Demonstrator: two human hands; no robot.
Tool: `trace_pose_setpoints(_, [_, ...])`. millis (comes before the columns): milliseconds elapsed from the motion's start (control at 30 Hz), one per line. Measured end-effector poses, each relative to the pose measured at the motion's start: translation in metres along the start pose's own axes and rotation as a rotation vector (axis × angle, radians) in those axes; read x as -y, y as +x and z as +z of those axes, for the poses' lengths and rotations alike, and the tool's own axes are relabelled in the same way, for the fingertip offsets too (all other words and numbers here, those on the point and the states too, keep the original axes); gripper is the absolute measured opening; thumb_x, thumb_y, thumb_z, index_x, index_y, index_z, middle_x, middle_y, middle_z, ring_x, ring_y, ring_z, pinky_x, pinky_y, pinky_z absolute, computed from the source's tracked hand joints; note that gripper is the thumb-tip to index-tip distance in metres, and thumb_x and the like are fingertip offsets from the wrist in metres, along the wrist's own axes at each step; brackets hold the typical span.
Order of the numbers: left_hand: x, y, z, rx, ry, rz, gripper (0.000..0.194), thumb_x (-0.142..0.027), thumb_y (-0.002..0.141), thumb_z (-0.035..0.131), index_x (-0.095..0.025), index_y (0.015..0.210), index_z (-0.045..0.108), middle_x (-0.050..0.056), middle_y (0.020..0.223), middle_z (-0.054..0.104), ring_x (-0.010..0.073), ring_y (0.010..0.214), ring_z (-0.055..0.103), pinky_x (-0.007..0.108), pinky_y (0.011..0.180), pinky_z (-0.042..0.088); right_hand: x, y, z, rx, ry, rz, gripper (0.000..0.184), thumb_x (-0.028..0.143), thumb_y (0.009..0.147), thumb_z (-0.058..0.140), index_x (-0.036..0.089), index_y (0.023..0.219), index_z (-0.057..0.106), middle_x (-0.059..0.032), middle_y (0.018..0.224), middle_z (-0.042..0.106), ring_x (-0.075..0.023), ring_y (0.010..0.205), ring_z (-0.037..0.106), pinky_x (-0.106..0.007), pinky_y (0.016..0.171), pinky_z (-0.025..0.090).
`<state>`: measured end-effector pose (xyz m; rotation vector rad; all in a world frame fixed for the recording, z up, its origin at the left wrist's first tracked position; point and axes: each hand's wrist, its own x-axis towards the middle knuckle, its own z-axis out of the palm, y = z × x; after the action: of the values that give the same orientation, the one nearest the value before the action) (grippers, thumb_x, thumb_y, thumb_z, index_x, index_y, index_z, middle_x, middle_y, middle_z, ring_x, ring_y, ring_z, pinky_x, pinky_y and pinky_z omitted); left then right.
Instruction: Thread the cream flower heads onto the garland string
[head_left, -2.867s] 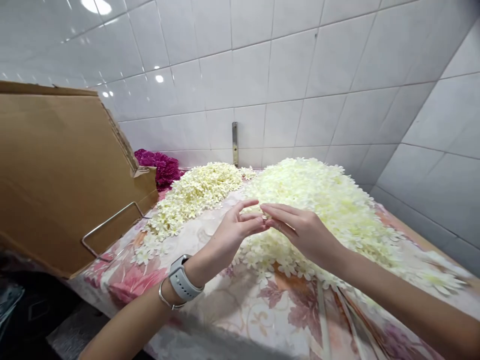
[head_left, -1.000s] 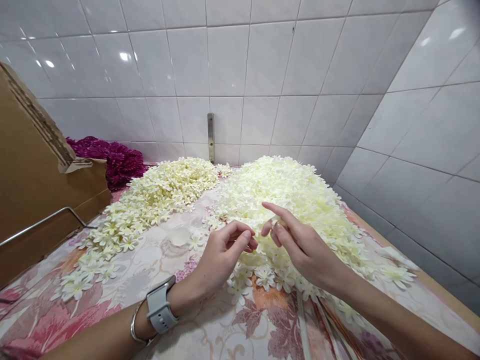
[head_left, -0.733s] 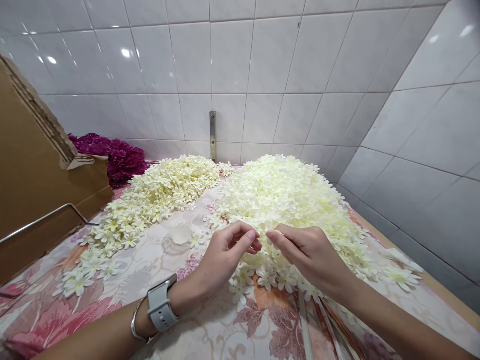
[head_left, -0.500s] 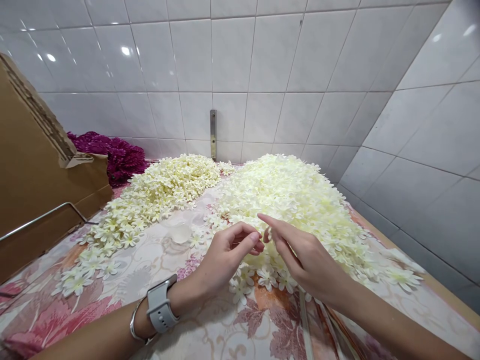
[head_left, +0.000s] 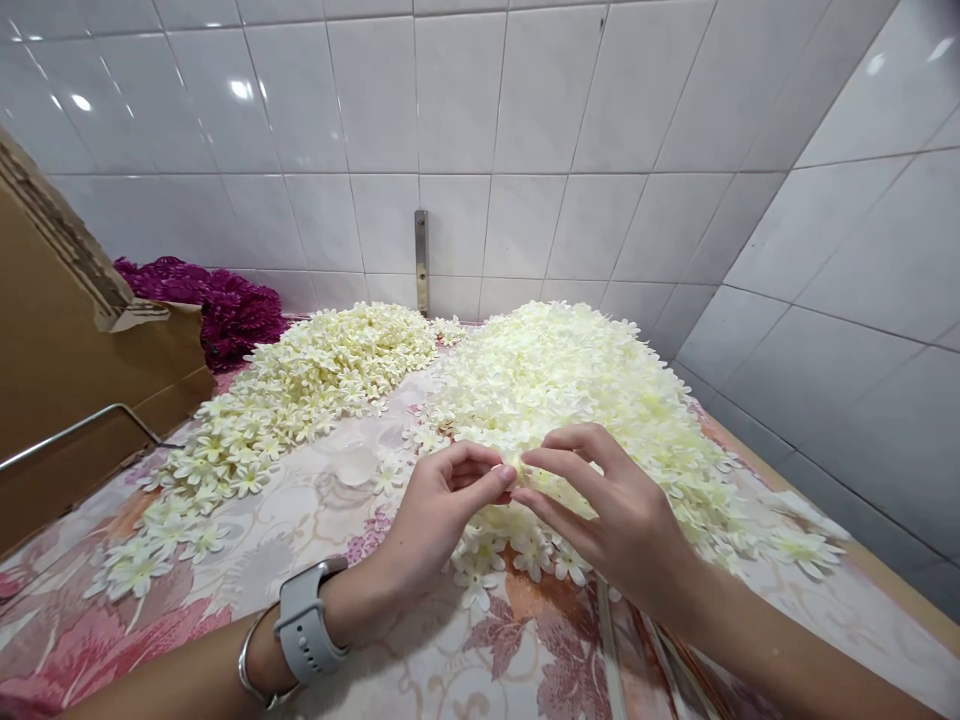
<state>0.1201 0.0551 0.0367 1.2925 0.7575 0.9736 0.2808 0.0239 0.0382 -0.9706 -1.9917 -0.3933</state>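
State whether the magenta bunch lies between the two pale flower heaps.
No: the left pale heap stands between the magenta bunch and the right pale heap.

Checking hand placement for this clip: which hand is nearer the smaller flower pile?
Left. The left hand is to the right of the smaller flower pile, toward the camera; the right hand is farther right, before the larger pile.
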Motion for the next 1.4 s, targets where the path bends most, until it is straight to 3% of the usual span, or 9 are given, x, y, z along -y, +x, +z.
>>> trace_pose_setpoints(167, [0.003,0.000,-0.001,0.021,-0.021,-0.038,0.023,-0.030,0.063,0.079,-0.016,0.074,0.064,0.001,0.073,0.063,0.0144,0.073,0.060,0.025,0.068,0.047,0.001,0.002,-0.005,0.104,0.194,0.164,0.012,0.013,0.086,0.052,0.019,0.084,0.062,-0.0040,0.073,0.066,-0.0155,0.067,0.062,-0.026,0.058,0.050])
trace_pose_setpoints(367, [0.002,0.001,-0.003,-0.013,0.001,-0.042,0.014,-0.027,0.069,0.071,-0.016,0.071,0.062,-0.001,0.070,0.060,0.0126,0.071,0.058,0.025,0.069,0.046,0.001,0.008,-0.013,0.159,0.360,0.510,0.011,0.021,0.083,0.060,0.021,0.073,0.065,0.0005,0.070,0.069,-0.0133,0.063,0.063,-0.024,0.058,0.050])
trace_pose_setpoints(567, [0.001,0.003,-0.003,-0.034,-0.041,-0.044,0.014,-0.024,0.070,0.068,-0.016,0.068,0.057,-0.003,0.067,0.057,0.0107,0.067,0.058,0.025,0.068,0.049,-0.001,0.009,-0.016,0.113,0.390,0.634,0.017,0.035,0.081,0.063,0.022,0.072,0.069,-0.0015,0.072,0.069,-0.0156,0.065,0.063,-0.026,0.058,0.050])
trace_pose_setpoints(700, [0.002,0.004,-0.002,-0.034,-0.089,-0.040,0.015,-0.024,0.072,0.066,-0.016,0.068,0.055,-0.004,0.066,0.055,0.0097,0.064,0.059,0.024,0.068,0.050,-0.001,0.008,-0.016,0.177,0.425,0.707,0.023,0.035,0.085,0.056,0.021,0.071,0.067,-0.0018,0.066,0.066,-0.0155,0.062,0.062,-0.024,0.054,0.050])
trace_pose_setpoints(800, [0.003,0.005,-0.003,-0.042,-0.110,-0.019,0.014,-0.023,0.072,0.067,-0.016,0.068,0.056,-0.004,0.066,0.056,0.0092,0.064,0.058,0.023,0.067,0.050,-0.002,0.007,-0.014,0.130,0.303,0.679,0.018,0.036,0.085,0.057,0.021,0.083,0.066,-0.0033,0.073,0.066,-0.0153,0.060,0.059,-0.027,0.052,0.048])
trace_pose_setpoints(900, [0.003,0.005,-0.003,-0.032,-0.114,-0.029,0.015,-0.024,0.071,0.069,-0.016,0.068,0.057,-0.003,0.066,0.058,0.0097,0.064,0.058,0.022,0.066,0.048,-0.004,0.005,-0.012,-0.050,0.049,0.477,0.027,0.032,0.081,0.063,0.021,0.105,0.058,-0.0069,0.092,0.064,-0.0185,0.072,0.057,-0.031,0.059,0.048])
trace_pose_setpoints(1033, [-0.001,0.001,-0.003,0.007,-0.078,-0.054,0.015,-0.024,0.070,0.072,-0.015,0.070,0.060,-0.002,0.068,0.060,0.0100,0.067,0.058,0.021,0.065,0.046,0.000,0.005,-0.009,0.082,0.146,0.207,0.006,0.022,0.082,0.062,0.022,0.087,0.057,-0.0029,0.076,0.062,-0.0173,0.072,0.057,-0.030,0.061,0.046])
trace_pose_setpoints(1233, [-0.002,0.000,-0.001,0.045,-0.094,-0.072,0.020,-0.027,0.067,0.076,-0.014,0.071,0.061,-0.002,0.070,0.061,0.0103,0.070,0.058,0.021,0.069,0.046,0.003,0.005,-0.011,0.209,0.275,0.397,0.010,0.019,0.086,0.057,0.021,0.076,0.060,0.0006,0.069,0.063,-0.0135,0.064,0.056,-0.026,0.057,0.044])
trace_pose_setpoints(1400, [0.001,0.002,-0.002,-0.022,-0.090,-0.067,0.015,-0.021,0.069,0.072,-0.015,0.067,0.059,-0.004,0.063,0.058,0.0084,0.062,0.057,0.020,0.062,0.045,-0.002,0.004,-0.012,0.159,0.254,0.522,0.012,0.022,0.086,0.055,0.022,0.074,0.058,0.0015,0.070,0.061,-0.0128,0.061,0.053,-0.026,0.054,0.041])
